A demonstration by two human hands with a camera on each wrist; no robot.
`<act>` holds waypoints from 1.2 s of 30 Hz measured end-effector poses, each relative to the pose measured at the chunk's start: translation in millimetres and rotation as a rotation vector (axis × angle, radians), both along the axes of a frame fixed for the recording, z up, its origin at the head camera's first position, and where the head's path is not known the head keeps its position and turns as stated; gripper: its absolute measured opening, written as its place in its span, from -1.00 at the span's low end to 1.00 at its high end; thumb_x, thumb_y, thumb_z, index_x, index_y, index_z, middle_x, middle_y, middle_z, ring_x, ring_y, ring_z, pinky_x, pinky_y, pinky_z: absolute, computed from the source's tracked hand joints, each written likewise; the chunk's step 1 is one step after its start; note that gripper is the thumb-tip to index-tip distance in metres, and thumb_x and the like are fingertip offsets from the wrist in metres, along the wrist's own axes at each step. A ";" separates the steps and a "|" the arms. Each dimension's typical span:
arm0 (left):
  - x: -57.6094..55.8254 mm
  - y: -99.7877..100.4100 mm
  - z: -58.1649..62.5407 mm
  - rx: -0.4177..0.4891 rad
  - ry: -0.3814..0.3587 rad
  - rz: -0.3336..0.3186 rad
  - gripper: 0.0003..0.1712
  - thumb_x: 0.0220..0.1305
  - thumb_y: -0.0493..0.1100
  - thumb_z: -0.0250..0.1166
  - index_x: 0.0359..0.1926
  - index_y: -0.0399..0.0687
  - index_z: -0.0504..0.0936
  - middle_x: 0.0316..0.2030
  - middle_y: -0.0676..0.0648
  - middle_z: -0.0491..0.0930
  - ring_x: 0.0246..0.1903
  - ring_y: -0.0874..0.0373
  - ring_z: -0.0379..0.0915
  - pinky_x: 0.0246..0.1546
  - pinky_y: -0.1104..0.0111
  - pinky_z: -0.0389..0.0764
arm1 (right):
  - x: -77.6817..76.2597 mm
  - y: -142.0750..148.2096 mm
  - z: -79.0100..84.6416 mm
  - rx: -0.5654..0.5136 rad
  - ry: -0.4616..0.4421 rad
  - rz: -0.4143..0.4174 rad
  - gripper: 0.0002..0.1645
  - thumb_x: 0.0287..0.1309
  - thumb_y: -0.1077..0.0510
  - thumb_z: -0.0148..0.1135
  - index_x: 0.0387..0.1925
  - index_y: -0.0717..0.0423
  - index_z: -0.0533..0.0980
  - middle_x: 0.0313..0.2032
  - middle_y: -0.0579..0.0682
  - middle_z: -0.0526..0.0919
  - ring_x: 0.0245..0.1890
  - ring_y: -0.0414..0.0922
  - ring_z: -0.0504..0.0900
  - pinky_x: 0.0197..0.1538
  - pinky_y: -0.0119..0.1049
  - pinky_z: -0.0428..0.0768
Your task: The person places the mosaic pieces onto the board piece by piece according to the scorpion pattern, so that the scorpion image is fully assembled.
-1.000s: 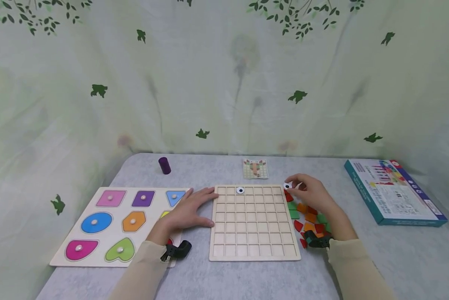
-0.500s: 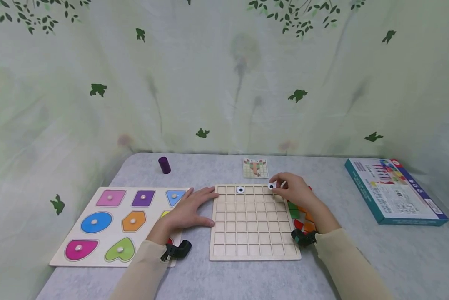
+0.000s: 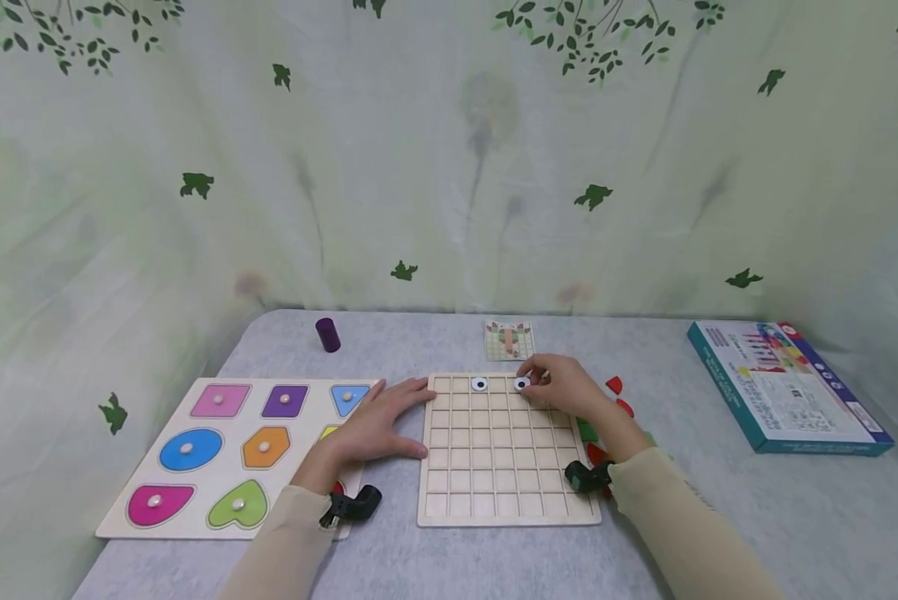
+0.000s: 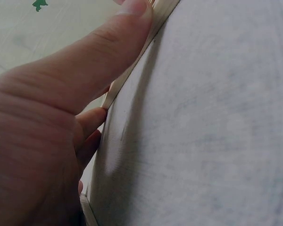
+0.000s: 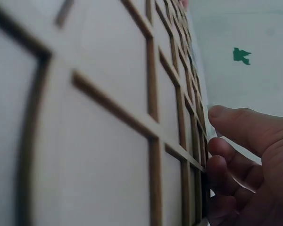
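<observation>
R hand (image 3: 564,388) has a small white eye piece (image 3: 521,384) w/ a black dot pinched btwn thumb and fingertips, at the top row of the wooden grid board (image 3: 505,458). Can't tell if it's seated in its square. Fingers are bent in toward the thumb, back of the hand up, forearm slanting in from the lower R across the board's edge. In the R wrist view the fingers hide the piece.

A 2nd eye piece (image 3: 479,384) sits in the same row, a bit to the L — nobody's touching it.

L hand (image 3: 380,423) grasps nothing: fingers stretched out and spread, thumb apart, tips against the board's L edge, palm down, partly over the shape puzzle (image 3: 231,468).

Red pieces (image 3: 597,454) and green ones lie R of the board, partly under the R forearm. Picture card (image 3: 509,342) is just behind the board.
</observation>
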State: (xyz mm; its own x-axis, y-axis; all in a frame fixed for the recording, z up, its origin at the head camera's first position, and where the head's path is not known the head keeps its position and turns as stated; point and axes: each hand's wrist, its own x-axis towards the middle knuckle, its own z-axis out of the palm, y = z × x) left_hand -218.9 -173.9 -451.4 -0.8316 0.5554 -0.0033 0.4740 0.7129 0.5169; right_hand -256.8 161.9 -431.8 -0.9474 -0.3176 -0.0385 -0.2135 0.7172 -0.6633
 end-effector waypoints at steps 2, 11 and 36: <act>0.5 -0.3 -1.3 -0.003 0.001 -0.001 0.01 0.01 0.27 0.50 0.46 0.13 0.34 0.56 -0.04 0.12 0.56 -0.06 -0.03 0.57 -0.15 -0.31 | -0.3 -2.8 -2.4 0.017 -0.002 -0.008 -0.76 0.21 0.09 0.39 -0.09 0.00 0.61 -0.31 -0.03 0.59 -0.30 -0.10 0.51 -0.21 -0.27 0.53; 0.0 -0.5 -1.3 -0.007 -0.005 0.002 0.02 0.03 0.28 0.49 0.48 0.17 0.31 0.57 0.00 0.09 0.57 -0.02 -0.05 0.58 -0.11 -0.34 | -3.0 -6.5 -10.6 0.102 0.050 -0.072 -0.74 0.19 -0.01 0.40 -0.10 -0.09 0.62 -0.34 -0.09 0.61 -0.34 -0.13 0.51 -0.24 -0.27 0.49; 0.1 -0.8 -2.2 -0.004 0.002 0.002 0.03 0.01 0.29 0.49 0.47 0.15 0.32 0.56 -0.03 0.10 0.57 -0.06 -0.03 0.57 -0.14 -0.32 | 0.8 -7.7 -16.2 0.103 0.078 -0.112 -0.76 0.28 -0.02 0.31 -0.04 -0.23 0.69 -0.23 -0.11 0.69 -0.25 -0.12 0.55 -0.19 -0.23 0.51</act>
